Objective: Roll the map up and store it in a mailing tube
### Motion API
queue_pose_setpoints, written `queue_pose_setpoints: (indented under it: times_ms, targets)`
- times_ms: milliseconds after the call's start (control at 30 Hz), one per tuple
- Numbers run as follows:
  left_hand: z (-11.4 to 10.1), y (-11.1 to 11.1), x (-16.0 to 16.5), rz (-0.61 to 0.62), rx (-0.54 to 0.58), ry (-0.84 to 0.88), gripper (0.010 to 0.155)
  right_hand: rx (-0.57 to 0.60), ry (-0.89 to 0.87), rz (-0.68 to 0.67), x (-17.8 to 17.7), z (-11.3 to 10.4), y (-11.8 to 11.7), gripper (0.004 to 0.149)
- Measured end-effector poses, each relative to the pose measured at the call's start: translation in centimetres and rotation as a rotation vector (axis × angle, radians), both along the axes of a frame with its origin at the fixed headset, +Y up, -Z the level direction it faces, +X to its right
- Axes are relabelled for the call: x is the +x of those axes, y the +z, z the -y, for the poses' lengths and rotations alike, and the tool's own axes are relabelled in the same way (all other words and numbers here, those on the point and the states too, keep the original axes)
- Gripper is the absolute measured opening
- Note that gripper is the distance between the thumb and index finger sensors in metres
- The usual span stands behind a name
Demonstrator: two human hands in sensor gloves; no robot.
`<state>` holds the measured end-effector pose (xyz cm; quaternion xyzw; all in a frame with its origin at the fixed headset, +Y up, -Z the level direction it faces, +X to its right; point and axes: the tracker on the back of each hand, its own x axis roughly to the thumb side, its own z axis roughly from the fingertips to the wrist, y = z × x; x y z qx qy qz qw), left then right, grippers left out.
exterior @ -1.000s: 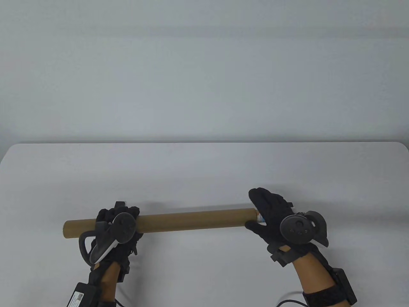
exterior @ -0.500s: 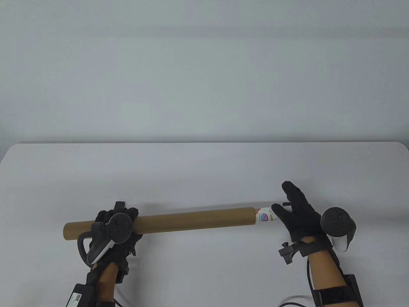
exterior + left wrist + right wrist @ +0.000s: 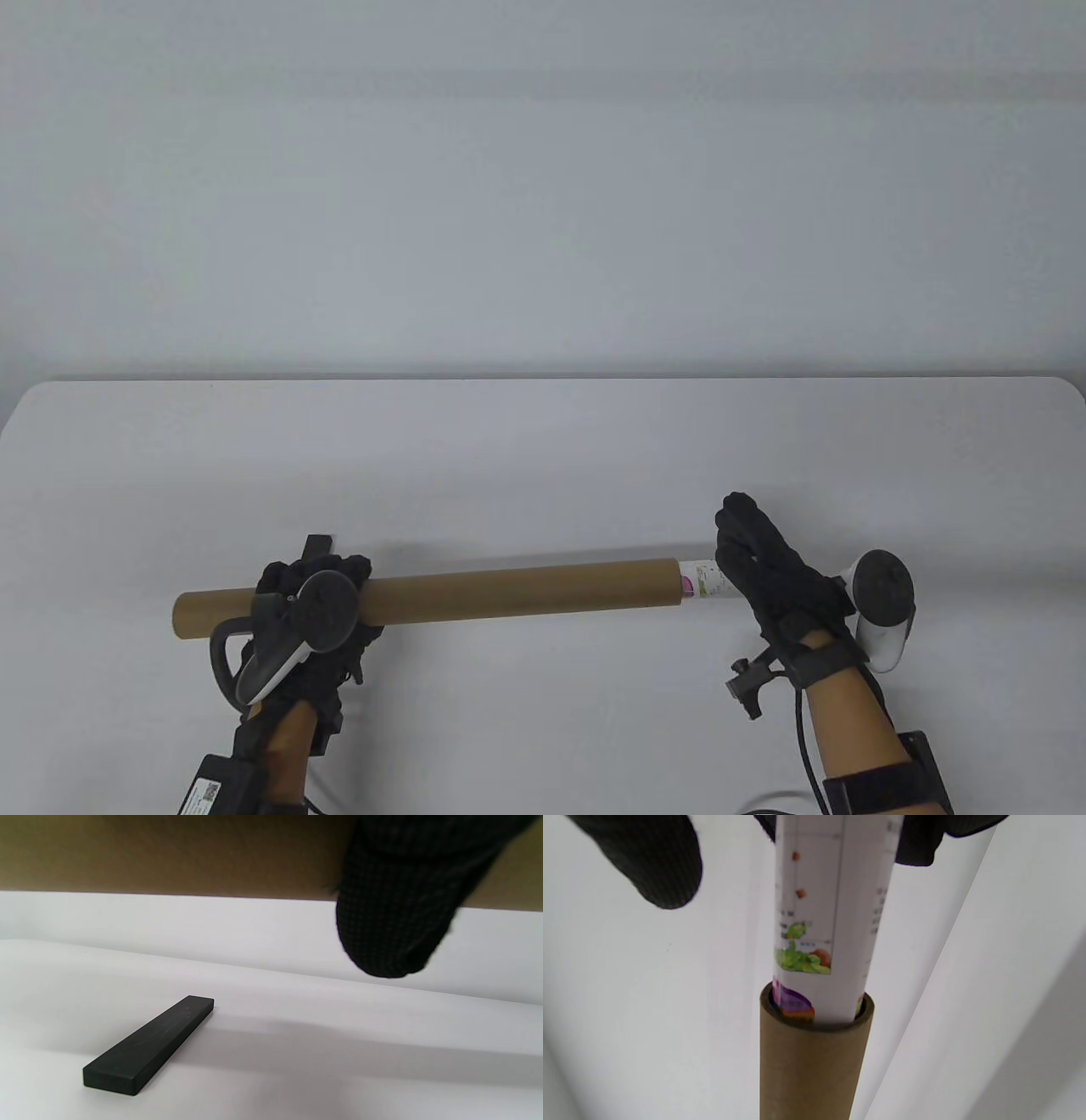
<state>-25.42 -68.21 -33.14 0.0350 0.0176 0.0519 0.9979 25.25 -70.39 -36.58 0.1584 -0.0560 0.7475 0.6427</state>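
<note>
A long brown mailing tube (image 3: pixel 509 590) lies crosswise near the table's front edge. My left hand (image 3: pixel 327 577) grips it close to its left end, and in the left wrist view one gloved finger (image 3: pixel 394 921) wraps the tube (image 3: pixel 169 853). The rolled map (image 3: pixel 702 581), white with coloured print, sticks a short way out of the tube's right mouth. My right hand (image 3: pixel 742 543) is curled round that outer end. In the right wrist view the map (image 3: pixel 831 899) runs down into the tube (image 3: pixel 814 1060), and the thumb (image 3: pixel 657 866) stands off to its left.
A flat black bar (image 3: pixel 148 1046) lies on the white table (image 3: pixel 543 458) just behind the left hand, its tip showing in the table view (image 3: pixel 318 543). The table's far edge runs across the middle of the table view.
The right hand left the tube's mouth, drew back to the right with fingers straight, then came in again and curled over the map's exposed end. The left hand kept its grip.
</note>
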Motion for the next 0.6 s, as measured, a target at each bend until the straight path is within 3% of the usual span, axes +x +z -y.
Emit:
queue_pose_setpoints:
  times_ms: [600]
  targets:
    - [0.37,-0.02,0.93,0.028,-0.02,-0.004,0.074,0.0,-0.008,-0.062,-1.08,0.08,0.33,0.084]
